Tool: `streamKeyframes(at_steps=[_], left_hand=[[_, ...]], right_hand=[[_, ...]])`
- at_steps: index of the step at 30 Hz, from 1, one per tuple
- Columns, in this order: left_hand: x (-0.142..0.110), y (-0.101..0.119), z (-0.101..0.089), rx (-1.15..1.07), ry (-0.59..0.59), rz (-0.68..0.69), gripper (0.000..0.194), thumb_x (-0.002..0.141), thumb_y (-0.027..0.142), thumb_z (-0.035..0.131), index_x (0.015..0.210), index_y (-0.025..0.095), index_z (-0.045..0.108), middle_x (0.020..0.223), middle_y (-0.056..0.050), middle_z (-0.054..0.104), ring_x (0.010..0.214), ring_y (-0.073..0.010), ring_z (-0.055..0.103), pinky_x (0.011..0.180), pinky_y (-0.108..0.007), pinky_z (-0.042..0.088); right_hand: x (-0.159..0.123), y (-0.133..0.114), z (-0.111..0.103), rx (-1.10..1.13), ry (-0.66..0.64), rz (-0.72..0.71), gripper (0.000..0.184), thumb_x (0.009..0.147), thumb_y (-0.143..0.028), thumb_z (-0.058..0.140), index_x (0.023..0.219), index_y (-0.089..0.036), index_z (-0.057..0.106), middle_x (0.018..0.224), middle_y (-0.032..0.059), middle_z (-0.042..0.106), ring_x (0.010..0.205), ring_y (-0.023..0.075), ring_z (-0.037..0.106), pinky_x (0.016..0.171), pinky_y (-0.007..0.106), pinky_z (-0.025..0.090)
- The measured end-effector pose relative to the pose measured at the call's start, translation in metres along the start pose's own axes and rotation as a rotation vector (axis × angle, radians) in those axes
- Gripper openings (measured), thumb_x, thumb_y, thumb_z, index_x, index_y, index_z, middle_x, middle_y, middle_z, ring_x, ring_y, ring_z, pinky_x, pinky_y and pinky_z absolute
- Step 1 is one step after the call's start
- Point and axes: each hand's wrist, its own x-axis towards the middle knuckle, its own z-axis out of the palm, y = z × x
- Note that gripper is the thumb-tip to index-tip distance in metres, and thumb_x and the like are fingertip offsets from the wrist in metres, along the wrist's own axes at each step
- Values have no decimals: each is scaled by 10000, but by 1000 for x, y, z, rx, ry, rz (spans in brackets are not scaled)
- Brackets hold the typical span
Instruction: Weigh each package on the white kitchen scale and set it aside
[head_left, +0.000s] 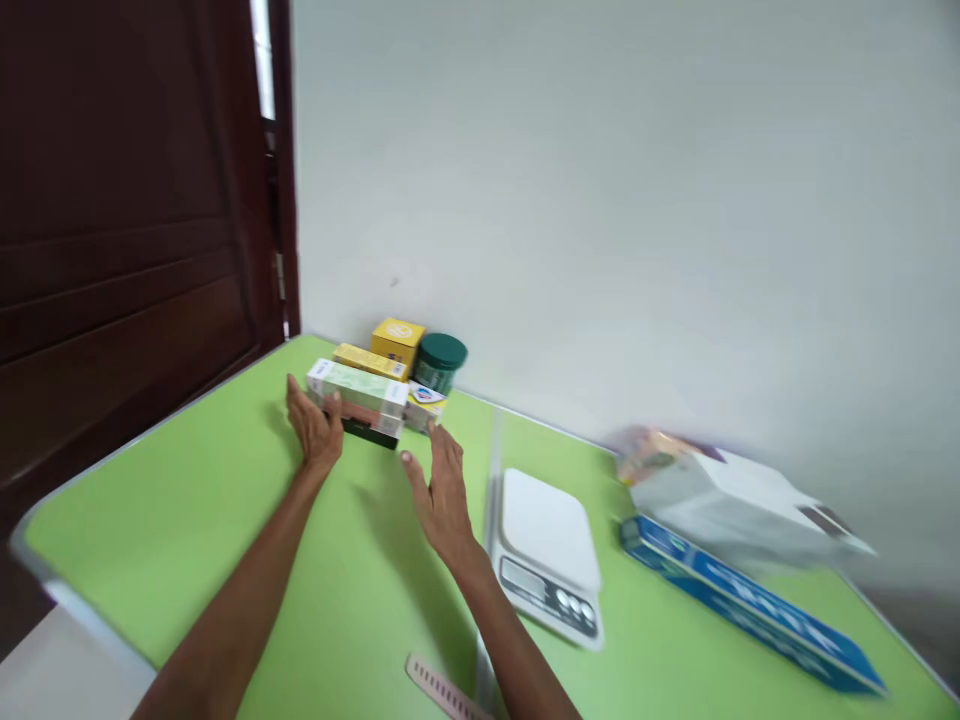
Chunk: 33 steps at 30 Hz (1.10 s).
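My left hand (316,430) is at the left end of a stack of small boxes, its fingers stretched and thumb apart, touching or almost touching the stack. On top lies a pale green and white box (360,385), with a black box (369,432) at the bottom. My right hand (442,492) hovers right of the stack's front with fingers spread and nothing in it. Just beyond its fingertips is a small yellow and white box (425,400). Behind stand a long yellow box (370,361), a yellow cube-shaped box (397,340) and a dark green lidded jar (440,362).
A white kitchen scale (550,545) sits right of my right arm. Farther right are a long blue box (750,605) and a white package (739,500). A pink strap (446,688) lies at the near edge. The green table (187,500) meets a wall; a dark door stands left.
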Motion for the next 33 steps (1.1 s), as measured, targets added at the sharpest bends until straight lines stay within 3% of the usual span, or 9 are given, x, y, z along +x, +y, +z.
streamKeyframes(at_steps=[3,6,10,14,18,22,25,29,33], left_hand=[[-16,25,-6,-10,-80,173,1022,968,688,474,1646,5,129,1700,-318,220,1616,-386,195,1316,-542,130],[-48,63,-7,-98,-232,283,1007,981,709,432,1665,49,99,1727,-279,183,1629,-366,162,1323,-526,118],[-120,131,-2,-260,-465,348,940,1008,711,345,1680,108,84,1759,-215,143,1646,-320,132,1340,-496,87],[-200,200,21,-413,-891,218,858,1008,707,369,1679,213,164,1762,-136,211,1640,-278,192,1340,-469,146],[-256,256,72,-347,-1227,35,907,999,728,349,1689,192,102,1776,-144,153,1650,-272,148,1340,-446,139],[-285,288,126,-124,-1254,-131,974,988,700,406,1673,81,95,1757,-226,125,1652,-309,71,1336,-465,111],[-296,297,151,-74,-1245,-150,926,1003,660,397,1650,45,151,1744,-249,159,1645,-319,120,1332,-458,136],[-299,304,155,-84,-1244,-102,843,1026,678,290,1603,64,288,1719,-246,273,1626,-319,231,1319,-451,196],[-287,309,128,-156,-1181,-55,857,988,766,309,1555,129,390,1654,-224,420,1564,-320,378,1286,-450,288]], right_hand=[[-39,1,-67,-142,94,-72,554,1056,-435,512,1574,-246,457,1530,136,581,1472,308,472,1213,584,394],[-81,26,-148,-309,267,-13,495,1046,-399,518,1511,-233,529,1471,144,620,1418,311,522,1188,581,417],[-137,97,-247,-500,552,276,601,1025,-573,464,1474,-181,541,1440,192,618,1379,347,521,1176,634,372],[-163,165,-309,-461,853,598,952,966,-772,304,1518,-10,447,1514,325,493,1451,427,411,1198,658,286],[-153,194,-330,-303,977,762,1038,936,-814,211,1513,13,456,1550,317,473,1477,426,392,1231,598,261],[-144,197,-332,-241,947,756,974,934,-803,213,1477,-58,527,1485,266,576,1405,393,488,1212,562,308],[-143,196,-330,-219,944,753,922,937,-791,231,1421,-86,577,1400,260,642,1306,380,567,1159,557,371],[-143,191,-331,-192,1009,704,758,971,-733,294,1297,-148,649,1276,219,719,1167,346,641,1081,530,438],[-140,172,-331,-171,1024,633,685,995,-684,312,1220,-155,684,1183,196,758,1071,323,682,1019,502,488]])
